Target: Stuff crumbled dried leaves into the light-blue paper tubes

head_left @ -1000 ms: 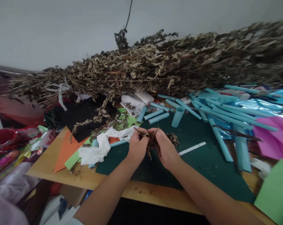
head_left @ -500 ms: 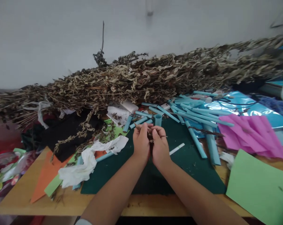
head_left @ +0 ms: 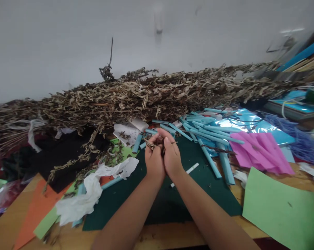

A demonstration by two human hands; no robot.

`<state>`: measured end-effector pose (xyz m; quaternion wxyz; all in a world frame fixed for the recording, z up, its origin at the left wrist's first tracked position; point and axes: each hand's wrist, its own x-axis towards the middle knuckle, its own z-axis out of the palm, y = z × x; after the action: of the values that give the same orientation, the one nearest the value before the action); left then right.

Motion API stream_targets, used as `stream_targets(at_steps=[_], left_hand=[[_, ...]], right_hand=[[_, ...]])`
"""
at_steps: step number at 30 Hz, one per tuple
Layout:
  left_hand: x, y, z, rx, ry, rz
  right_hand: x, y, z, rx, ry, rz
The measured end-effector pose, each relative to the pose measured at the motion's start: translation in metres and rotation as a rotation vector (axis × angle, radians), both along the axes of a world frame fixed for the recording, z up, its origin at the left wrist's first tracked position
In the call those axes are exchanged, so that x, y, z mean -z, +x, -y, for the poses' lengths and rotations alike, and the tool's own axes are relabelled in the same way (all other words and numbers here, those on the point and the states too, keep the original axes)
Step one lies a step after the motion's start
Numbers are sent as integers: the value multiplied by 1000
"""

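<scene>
At the centre of the frame, the left hand (head_left: 154, 164) and right hand (head_left: 173, 160) are cupped together around a loose clump of dried leaves (head_left: 159, 143), above the dark green sheet (head_left: 209, 182). Some leaf bits protrude at the fingers, so sound handling calls for even, light inward pressure, gathering the brittle-looking pieces without crushing them. Crumbs are best caught on the sheet, clear of the white stick (head_left: 192, 168) partly hidden by the right wrist.
</scene>
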<state>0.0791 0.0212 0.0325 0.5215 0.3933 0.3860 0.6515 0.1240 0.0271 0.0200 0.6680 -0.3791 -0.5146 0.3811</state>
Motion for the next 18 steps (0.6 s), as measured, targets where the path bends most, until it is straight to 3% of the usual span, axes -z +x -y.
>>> stream_targets(at_steps=[7,14,18], left_hand=[[18,-8,8,32,153,-47],[25,-9,-4,-23,-175,110],[33,-6,-3,21,-140,72]], right_hand=[[10,-6,-4,-92,-35,-3],[32,-10,1,-149,-105,7],[25,-7,2,-67,-179,-10]])
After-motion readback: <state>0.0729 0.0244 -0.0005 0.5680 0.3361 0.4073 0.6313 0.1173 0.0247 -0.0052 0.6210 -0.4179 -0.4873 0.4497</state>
